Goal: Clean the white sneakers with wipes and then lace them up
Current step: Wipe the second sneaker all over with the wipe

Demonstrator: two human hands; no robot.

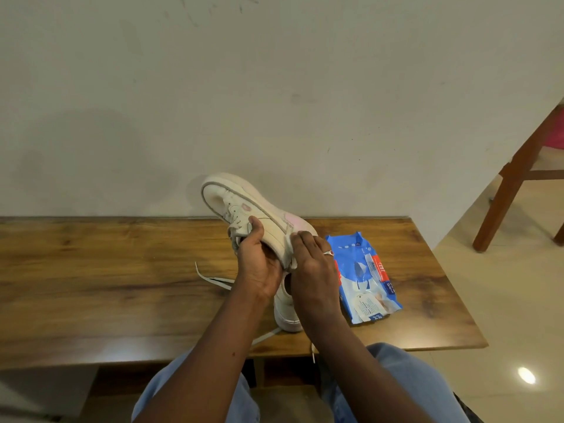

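Observation:
My left hand (259, 264) grips a white sneaker (241, 206) by its opening and holds it up above the wooden table (91, 270), toe pointing away and to the left, with the sole side turned up. My right hand (311, 267), with a ring on it, presses a white wipe (290, 248) against the shoe's heel side, near a pink patch. A second white sneaker (287, 312) lies on the table under my hands, mostly hidden. Loose white laces (213, 280) trail across the table.
A blue pack of wipes (366, 276) lies flat on the table to the right of my hands. The table backs onto a pale wall. A wooden chair leg (506, 190) stands on the tiled floor at the right. My knees are under the table's front edge.

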